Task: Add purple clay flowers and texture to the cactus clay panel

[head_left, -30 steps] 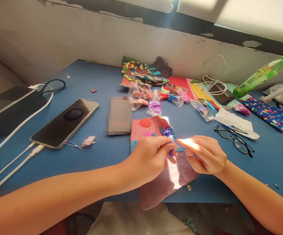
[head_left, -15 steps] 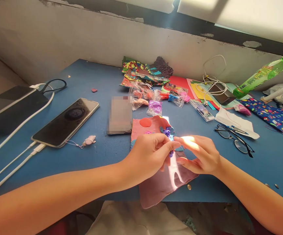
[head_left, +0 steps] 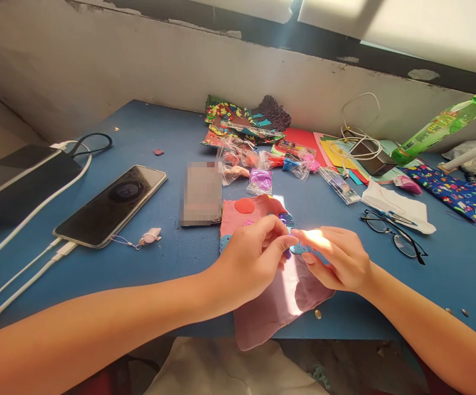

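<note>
A flat sheet of modelling clay lies before me, with a pink upper part [head_left: 231,213], a red disc [head_left: 244,206], a blue dotted band [head_left: 299,248] and a mauve lower part [head_left: 262,323] that overhangs the table's front edge. Above the band, my left hand [head_left: 258,249] is closed in a pinch on a small piece of purple clay [head_left: 287,254], mostly hidden by the fingers. My right hand [head_left: 339,258] comes in from the right, thumb and forefinger apart. Its forefinger tip meets or nearly meets the left thumb.
A charging phone [head_left: 112,206] and a bead charm [head_left: 150,236] lie left. Behind the sheet are bagged clay [head_left: 260,180] and a decorated clay piece [head_left: 241,123]. Glasses [head_left: 398,233], a green bottle [head_left: 439,129] and a coiled cable [head_left: 357,145] are on the right.
Less of the purple clay shows between my hands. My left fingers have shifted slightly, and my right thumb has risen toward its forefinger.
</note>
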Available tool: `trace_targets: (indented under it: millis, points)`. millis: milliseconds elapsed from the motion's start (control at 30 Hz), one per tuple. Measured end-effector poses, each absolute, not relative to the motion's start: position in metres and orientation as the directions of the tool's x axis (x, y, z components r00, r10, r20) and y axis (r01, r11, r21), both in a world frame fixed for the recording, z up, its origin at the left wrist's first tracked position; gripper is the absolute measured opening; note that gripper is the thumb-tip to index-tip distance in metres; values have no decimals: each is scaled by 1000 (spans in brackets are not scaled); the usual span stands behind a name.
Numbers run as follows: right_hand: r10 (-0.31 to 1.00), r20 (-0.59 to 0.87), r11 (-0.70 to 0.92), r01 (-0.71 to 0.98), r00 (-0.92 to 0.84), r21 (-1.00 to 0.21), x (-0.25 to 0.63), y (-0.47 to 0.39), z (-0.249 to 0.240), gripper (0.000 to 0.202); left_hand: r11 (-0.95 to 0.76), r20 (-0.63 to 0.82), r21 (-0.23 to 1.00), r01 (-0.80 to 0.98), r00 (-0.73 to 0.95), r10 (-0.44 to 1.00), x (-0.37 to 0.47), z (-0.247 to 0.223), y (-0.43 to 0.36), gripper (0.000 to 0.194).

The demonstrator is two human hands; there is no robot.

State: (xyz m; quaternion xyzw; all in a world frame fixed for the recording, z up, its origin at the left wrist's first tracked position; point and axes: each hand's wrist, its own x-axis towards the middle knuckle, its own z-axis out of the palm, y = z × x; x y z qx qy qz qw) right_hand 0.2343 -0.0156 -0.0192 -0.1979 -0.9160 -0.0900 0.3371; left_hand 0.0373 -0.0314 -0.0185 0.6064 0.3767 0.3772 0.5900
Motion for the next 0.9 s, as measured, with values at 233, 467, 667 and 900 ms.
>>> trace_targets:
  millis: [233,467,667,900]
  points:
    - [315,668,887,460,-674,46,234,-16,-21,36,35,-4,997,-73,391,920,41,-15,-30,4]
    - [305,658,900,434,-689,38,233,-16,-19,40,114,-66,989,-96,404,912,39,-6,-31,9]
    - [329,633,888,458,-700,44,233,-16,-19,48,110,-71,991,-70,414,907,39,-6,-30,14]
    - [334,651,894,447,-681,10,232,-17,-17,32,-127,58,984,125,449,891,36,-17,-29,18]
